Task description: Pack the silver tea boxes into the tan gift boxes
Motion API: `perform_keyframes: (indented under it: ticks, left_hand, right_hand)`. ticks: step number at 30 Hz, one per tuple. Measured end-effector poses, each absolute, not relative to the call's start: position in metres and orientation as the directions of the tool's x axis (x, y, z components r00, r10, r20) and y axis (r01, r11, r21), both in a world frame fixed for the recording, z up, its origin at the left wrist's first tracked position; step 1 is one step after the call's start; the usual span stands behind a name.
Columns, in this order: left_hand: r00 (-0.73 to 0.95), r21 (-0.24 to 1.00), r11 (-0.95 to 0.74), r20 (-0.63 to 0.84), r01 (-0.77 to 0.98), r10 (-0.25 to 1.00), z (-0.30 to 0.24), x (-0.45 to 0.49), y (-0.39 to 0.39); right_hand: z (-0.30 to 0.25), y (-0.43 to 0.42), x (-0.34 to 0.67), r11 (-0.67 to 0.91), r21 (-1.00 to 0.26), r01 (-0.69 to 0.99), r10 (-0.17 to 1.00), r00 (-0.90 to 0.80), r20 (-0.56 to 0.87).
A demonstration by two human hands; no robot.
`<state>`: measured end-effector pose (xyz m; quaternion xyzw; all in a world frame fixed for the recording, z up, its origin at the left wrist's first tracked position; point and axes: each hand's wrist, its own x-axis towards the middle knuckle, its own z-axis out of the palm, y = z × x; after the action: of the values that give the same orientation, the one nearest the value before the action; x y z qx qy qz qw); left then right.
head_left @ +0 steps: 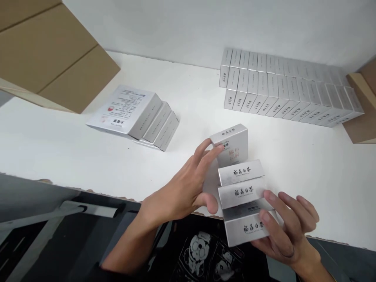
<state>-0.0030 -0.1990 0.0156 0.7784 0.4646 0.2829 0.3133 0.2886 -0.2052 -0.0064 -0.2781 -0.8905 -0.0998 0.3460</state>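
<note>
Four boxes (241, 192) held in row between both hands, over near edge of table (73, 156). Row's long axis runs from right palm away toward left fingertips. Left hand (179, 192) flat against row's left flank, fingertips on far box (230, 143). Right hand (282, 231) cupped round near box (248, 229). Boxes matte silver, black characters on top; far box tilted, red mark showing.

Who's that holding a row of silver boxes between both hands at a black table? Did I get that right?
Not quite. The table is white, not black, as the head view shows. The rest is right: the left hand and the right hand hold a row of silver boxes between them.
</note>
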Motion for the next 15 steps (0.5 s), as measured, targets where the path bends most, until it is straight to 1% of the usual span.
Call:
perform_keyframes:
  ticks: [6,12,15]
  left_hand:
    - [0.375,0.783,-0.333,0.138,0.525,0.917,0.0169,0.0029,-0.1957]
    - [0.341,0.801,-0.359,0.207,0.479,0.917,0.0172,0.0056,-0.1946]
    - [0.320,0.803,-0.350,0.210,0.483,0.924,0.0178,0.0074,-0.1945]
  right_hand:
    - [-0.0129,-0.2131,0.2870,0.773,-0.068,0.631,0.495,-0.532,0.687]
    - [-0.0155,-0.2126,0.2808,0.762,-0.067,0.644,0.485,-0.501,0.717]
    - [-0.0123,-0.2101,0.2799,0.787,-0.057,0.615,0.475,-0.544,0.691]
